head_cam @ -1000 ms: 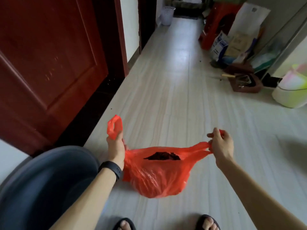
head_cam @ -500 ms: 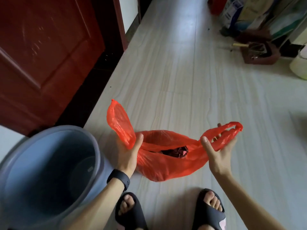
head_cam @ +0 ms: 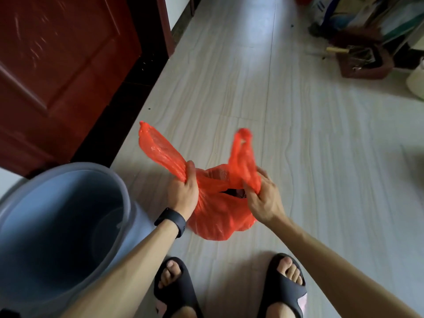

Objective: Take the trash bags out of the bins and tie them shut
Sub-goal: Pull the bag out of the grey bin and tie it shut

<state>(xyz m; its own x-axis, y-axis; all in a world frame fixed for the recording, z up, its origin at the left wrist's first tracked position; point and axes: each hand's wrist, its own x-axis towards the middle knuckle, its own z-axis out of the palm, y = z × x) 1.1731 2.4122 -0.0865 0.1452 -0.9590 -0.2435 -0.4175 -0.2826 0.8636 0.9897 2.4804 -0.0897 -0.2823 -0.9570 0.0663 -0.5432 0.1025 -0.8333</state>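
Note:
An orange-red plastic trash bag (head_cam: 218,216) hangs just above the pale floor in front of my feet, with dark waste showing through a small gap at its mouth. My left hand (head_cam: 183,191) grips the base of the bag's left handle loop, which sticks up to the left. My right hand (head_cam: 261,196) pinches the base of the right handle loop, which stands upright. The two hands are close together over the bag's mouth. A grey-blue bin (head_cam: 57,226) stands at my left with no bag inside.
A dark red door (head_cam: 57,65) fills the upper left. Clutter of bags, boxes and a brown dustpan (head_cam: 362,63) lines the upper right wall, with a pale bucket (head_cam: 417,81) at the right edge. My feet wear black slippers (head_cam: 284,292).
My hands have moved together, drawing the two handle loops inward and nearly closing the bag's mouth. The camera has tilted further down.

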